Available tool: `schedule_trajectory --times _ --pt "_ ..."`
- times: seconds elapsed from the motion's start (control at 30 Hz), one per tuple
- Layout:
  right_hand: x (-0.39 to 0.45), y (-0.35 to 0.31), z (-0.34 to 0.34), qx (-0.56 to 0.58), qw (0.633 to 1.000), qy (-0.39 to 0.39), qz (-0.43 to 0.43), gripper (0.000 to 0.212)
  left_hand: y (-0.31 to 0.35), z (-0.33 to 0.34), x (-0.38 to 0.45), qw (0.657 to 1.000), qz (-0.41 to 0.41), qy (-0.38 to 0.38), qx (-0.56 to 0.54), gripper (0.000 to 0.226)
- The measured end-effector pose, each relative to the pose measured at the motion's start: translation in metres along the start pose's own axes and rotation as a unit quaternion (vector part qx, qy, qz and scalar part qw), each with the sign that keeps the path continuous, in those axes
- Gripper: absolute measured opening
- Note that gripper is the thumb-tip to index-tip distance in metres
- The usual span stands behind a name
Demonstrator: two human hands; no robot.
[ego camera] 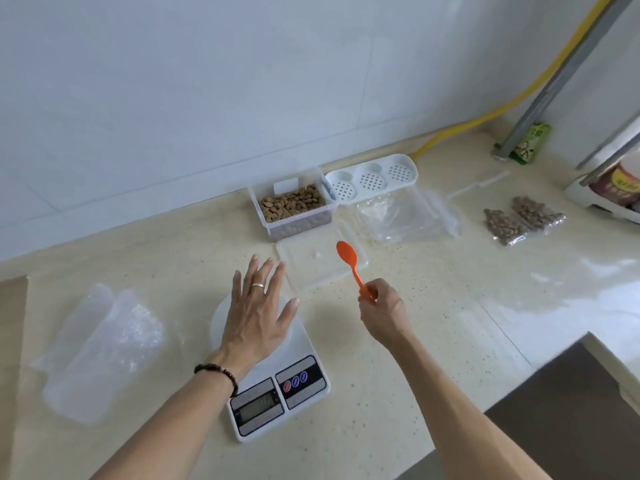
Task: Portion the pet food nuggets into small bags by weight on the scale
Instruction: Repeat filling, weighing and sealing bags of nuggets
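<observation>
Two filled bags of nuggets lie side by side at the far right of the counter, well apart from everything else you are handling. Your left hand is spread flat, fingers straight, over the platform of the white scale, grasping nothing; whether the palm touches the platform or hovers just above it cannot be told. A ring sits on one finger and a dark bead bracelet circles that wrist. Your right hand pinches the handle of an orange spoon, its bowl raised and pointing away from you over a clear lid that lies flat on the counter. Just beyond the lid stands the open clear container of brown nuggets, near the wall. Beside it on the right is a white perforated tray, with a heap of empty clear bags in front of that. More clear plastic lies on the counter left of the scale. The scale's display faces you, but its reading is too blurred to make out.
</observation>
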State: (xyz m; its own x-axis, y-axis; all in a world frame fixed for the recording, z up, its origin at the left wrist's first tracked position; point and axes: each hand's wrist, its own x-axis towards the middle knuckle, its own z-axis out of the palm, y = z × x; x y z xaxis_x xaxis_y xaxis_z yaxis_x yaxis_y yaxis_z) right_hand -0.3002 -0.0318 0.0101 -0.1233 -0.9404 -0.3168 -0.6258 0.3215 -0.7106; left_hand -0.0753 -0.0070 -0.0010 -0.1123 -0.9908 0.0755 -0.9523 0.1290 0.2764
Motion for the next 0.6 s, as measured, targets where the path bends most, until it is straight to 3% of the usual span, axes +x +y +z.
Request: schedule_trajectory --times 0.1,0.33,0.5,0.6 --pt "0.009 -0.03 0.017 0.043 0.998 -0.049 -0.006 0.005 -0.026 -0.008 -0.001 0.999 -0.032 0.003 0.008 0.072" --pt "0.019 -0.066 0.048 0.122 0.975 -0.182 0.038 0.014 -0.057 -0.023 0.0 0.995 -0.084 -0.031 -0.031 0.08" --pt "0.02 -0.084 0.035 0.141 0.961 -0.237 -0.013 0.012 -0.055 -0.032 0.018 0.985 -0.096 -0.039 -0.137 0.044" --pt "0.026 -0.099 0.018 0.136 0.961 -0.235 -0.048 0.012 -0.044 -0.05 0.031 0.951 -0.139 -0.044 -0.275 0.028"
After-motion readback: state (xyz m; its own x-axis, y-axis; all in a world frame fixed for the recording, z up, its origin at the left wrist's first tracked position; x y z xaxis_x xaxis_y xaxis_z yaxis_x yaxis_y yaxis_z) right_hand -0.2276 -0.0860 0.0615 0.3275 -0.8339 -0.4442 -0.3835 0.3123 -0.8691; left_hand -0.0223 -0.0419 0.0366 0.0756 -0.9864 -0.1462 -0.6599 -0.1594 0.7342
